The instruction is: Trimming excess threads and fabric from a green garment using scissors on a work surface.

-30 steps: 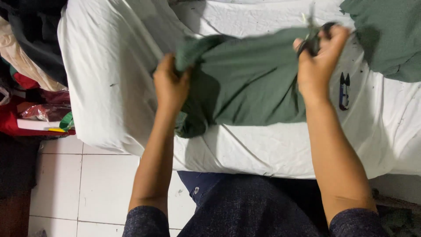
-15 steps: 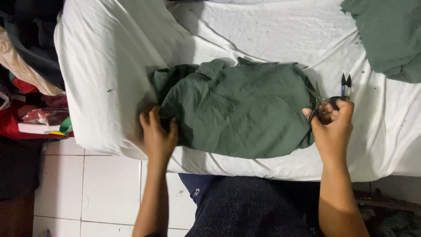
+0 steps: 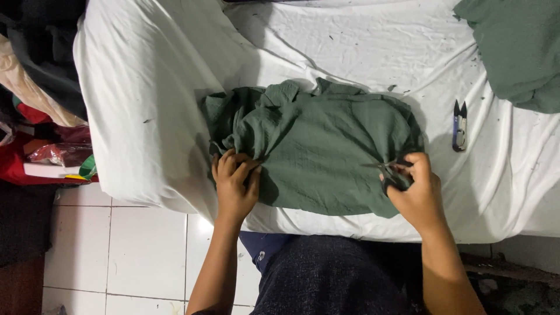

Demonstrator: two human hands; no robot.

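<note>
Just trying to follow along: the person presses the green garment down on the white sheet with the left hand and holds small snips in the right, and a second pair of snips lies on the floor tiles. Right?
Not quite. The head view shows the second pair of snips lying on the white sheet, right of the green garment, not on the floor tiles. The rest holds: left hand on the garment, right hand holding small snips.

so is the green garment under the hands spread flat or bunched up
Bunched up. The green garment lies in a crumpled, wrinkled heap on the white sheet; the left hand presses its edge, the right hand holds small scissors there.
</note>
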